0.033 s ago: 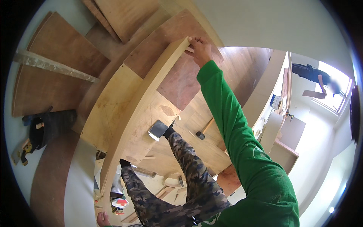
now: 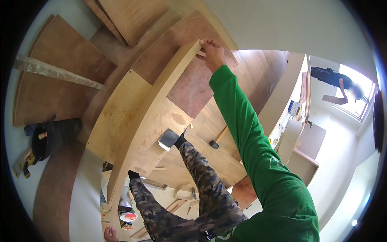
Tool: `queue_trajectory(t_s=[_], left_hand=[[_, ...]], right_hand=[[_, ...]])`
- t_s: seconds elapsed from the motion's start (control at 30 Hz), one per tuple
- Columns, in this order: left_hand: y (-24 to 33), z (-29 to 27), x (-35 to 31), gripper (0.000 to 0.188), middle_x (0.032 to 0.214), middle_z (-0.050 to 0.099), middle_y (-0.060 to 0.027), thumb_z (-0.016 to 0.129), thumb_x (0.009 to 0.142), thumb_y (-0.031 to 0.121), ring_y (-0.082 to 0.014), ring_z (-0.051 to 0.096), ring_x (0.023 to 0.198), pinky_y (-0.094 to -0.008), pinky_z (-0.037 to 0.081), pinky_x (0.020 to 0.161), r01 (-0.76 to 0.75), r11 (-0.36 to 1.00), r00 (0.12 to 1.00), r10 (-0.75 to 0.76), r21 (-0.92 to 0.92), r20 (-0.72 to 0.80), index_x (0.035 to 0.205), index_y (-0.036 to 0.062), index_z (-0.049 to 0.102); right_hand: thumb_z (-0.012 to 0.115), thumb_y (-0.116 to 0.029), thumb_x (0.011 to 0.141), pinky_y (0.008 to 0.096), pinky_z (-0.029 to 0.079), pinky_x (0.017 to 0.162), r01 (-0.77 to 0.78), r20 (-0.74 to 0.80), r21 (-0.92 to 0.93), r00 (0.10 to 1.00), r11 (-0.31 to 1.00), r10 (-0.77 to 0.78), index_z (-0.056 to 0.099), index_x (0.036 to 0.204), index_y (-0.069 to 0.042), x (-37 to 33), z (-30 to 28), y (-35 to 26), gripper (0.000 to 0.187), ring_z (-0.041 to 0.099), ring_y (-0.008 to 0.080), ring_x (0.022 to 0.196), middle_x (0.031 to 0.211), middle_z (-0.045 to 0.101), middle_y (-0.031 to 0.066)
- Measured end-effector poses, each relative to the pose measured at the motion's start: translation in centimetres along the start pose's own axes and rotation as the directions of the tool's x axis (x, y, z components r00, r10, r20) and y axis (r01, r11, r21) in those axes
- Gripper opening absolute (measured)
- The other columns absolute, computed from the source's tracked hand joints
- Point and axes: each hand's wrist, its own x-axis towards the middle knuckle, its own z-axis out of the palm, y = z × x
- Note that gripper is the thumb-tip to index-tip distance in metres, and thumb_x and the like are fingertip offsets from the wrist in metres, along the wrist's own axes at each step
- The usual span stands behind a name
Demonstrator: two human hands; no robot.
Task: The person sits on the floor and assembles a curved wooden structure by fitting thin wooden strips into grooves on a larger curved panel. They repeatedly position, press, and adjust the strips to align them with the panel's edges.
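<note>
A long, pale wooden board (image 2: 150, 105) stands on edge and runs diagonally from the lower left to the top centre. At its far end my right hand (image 2: 213, 55) grips the top corner, thumb on the upper edge and fingers bent on the near side. My left hand (image 2: 110, 234) shows only in part at the bottom left, its curled fingers against the board's near end; the rest is cut off by the picture's edge. Beneath the board lie pale and reddish plywood panels (image 2: 191, 86). My foot, in a dark shoe (image 2: 169, 138), rests on the wooden surface beside the board.
A black-headed mallet (image 2: 214, 144) lies right of my foot. On the left are a black tool bag (image 2: 60, 133), a handsaw (image 2: 28, 161) and leaning brown panels (image 2: 66, 72). A white wall (image 2: 290, 24) rises beyond my right hand. Another person (image 2: 332, 78) is at the far right, by a window.
</note>
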Motion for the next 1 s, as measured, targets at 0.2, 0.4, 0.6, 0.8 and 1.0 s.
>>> queue_trajectory(t_s=[0.2,0.4,0.6,0.8,1.0], left_hand=[[0.3,-0.2,0.0,0.016,0.08,0.061,-0.0073,0.073,0.099,0.011,-0.0159,0.058,0.071,-0.0348,0.051,0.066,-0.246,0.951,0.965,0.258,0.186,-0.044,0.095,-0.0019,0.065],[0.5,0.4,-0.1,0.018,0.082,0.059,-0.0063,0.075,0.099,0.012,-0.0156,0.057,0.073,-0.0353,0.052,0.065,-0.145,0.983,0.987,0.151,0.115,-0.046,0.094,-0.002,0.064],[-1.0,1.0,0.8,0.015,0.077,0.058,-0.0028,0.072,0.101,0.01,-0.012,0.056,0.067,-0.0306,0.049,0.058,-0.18,0.979,0.983,0.183,0.093,-0.022,0.093,-0.0001,0.065],[-1.9,1.6,0.8,0.015,0.072,0.059,-0.0026,0.071,0.102,0.009,-0.0111,0.057,0.062,-0.0299,0.047,0.055,0.013,0.998,1.0,-0.012,-0.067,0.013,0.091,0.002,0.065],[-1.1,1.8,1.0,0.02,0.071,0.056,-0.0017,0.071,0.102,0.009,-0.012,0.054,0.059,-0.03,0.047,0.054,-0.069,0.998,0.997,0.069,-0.001,0.03,0.086,0.0018,0.061]], right_hand=[[0.075,-0.015,0.105,0.0489,0.064,0.079,0.005,-0.001,-0.035,1.0,0.999,-0.005,0.064,0.109,-0.008,0.1,-0.2,0.1,0.013,0.073,0.0236,0.1,0.109,0.071,0.0071],[0.075,-0.013,0.104,0.0438,0.064,0.071,0.02,-0.027,0.014,0.999,1.0,-0.02,0.066,0.106,-0.006,0.3,0.2,0.5,0.012,0.075,0.0238,0.092,0.107,0.07,0.0078],[0.077,-0.011,0.103,0.0427,0.065,0.072,0.019,-0.015,0.051,1.0,0.999,-0.018,0.068,0.099,-0.006,0.3,0.1,0.4,0.011,0.075,0.0232,0.088,0.099,0.072,0.0065],[0.078,-0.011,0.102,0.0415,0.064,0.074,-0.013,0.009,0.04,1.0,0.999,0.013,0.067,0.098,-0.006,1.0,-0.3,0.5,0.013,0.075,0.0217,0.087,0.096,0.072,0.0059],[0.082,-0.017,0.101,0.0425,0.063,0.088,-0.058,0.07,-0.034,0.996,0.998,0.06,0.065,0.099,-0.013,1.7,-1.2,0.2,0.017,0.073,0.0206,0.093,0.1,0.072,0.0032]])
